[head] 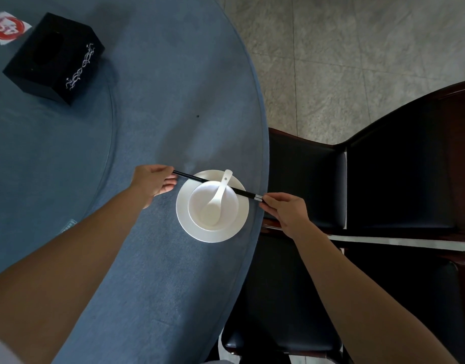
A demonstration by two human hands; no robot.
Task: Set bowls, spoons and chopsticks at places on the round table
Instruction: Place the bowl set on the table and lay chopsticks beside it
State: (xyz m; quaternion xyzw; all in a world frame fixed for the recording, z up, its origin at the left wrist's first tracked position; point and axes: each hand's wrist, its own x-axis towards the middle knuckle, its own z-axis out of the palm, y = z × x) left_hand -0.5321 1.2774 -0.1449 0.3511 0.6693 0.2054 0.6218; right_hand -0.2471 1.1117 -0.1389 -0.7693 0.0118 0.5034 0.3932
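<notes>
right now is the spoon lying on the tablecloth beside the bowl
No, the spoon sits inside the bowl, with its handle leaning out over the rim.

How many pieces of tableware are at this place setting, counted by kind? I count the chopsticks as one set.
Plate: 1
Bowl: 1
Spoon: 1
Chopsticks, one set: 1
Total: 4
</notes>
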